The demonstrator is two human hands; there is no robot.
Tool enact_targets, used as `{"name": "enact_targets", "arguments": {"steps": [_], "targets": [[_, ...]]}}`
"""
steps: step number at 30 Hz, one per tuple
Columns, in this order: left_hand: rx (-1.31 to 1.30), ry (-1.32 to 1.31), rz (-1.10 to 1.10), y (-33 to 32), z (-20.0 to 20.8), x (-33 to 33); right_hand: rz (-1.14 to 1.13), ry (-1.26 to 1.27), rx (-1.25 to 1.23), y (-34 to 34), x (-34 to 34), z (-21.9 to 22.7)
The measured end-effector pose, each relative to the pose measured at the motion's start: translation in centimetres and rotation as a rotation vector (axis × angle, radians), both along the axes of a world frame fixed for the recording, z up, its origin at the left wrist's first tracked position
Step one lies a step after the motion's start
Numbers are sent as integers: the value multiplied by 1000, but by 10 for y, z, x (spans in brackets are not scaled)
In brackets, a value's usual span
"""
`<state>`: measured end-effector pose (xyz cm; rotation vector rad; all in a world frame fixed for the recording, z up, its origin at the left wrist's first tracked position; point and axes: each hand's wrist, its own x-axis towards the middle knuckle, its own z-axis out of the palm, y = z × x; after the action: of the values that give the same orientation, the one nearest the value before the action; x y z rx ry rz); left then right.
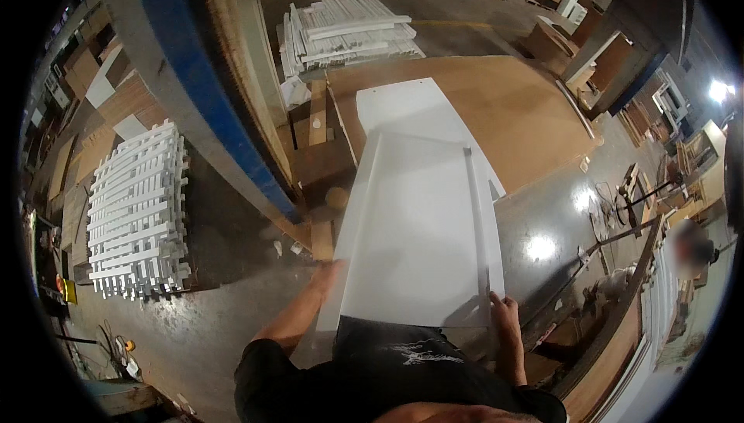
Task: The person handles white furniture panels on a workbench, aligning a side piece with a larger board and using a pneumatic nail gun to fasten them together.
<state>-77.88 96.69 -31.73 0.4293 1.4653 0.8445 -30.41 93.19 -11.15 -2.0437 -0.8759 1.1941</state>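
Observation:
A large white panel (422, 229) with raised strips along its two long sides is in front of my body. My left hand (329, 274) grips its left edge near the close end, with most of the fingers hidden by the panel. At the right edge, my right hand (504, 313) is closed on the panel, thumb toward the upper face. The far end overlaps another flat white board (407, 105), which lies on a wide brown sheet (527, 113). Whether the panel rests on that board or is held just above it, I cannot tell.
A blue and grey post (201, 90) rises at the left, close to the brown sheet. Beyond it stands a crisscross stack of white strips (139, 214). More white strips (349, 28) are piled at the back. Another person (694, 252) is at the far right.

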Motion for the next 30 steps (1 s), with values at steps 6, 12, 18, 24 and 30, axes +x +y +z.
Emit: {"name": "enact_targets", "arguments": {"steps": [6, 12, 18, 24, 30], "targets": [[-41, 65, 21, 130, 70, 55, 70, -24, -105, 154, 62, -48], [-18, -1, 83, 248, 41, 134, 241, -159, -163, 342, 143, -84], [-170, 255, 34, 354, 56, 232, 497, -2, -26, 501, 242, -181], [-129, 590, -22, 421, -67, 255, 561, -237, 137, 634, 235, -296], [-259, 636, -73, 470, -79, 257, 696, -328, 133, 708, 225, -313]]}}
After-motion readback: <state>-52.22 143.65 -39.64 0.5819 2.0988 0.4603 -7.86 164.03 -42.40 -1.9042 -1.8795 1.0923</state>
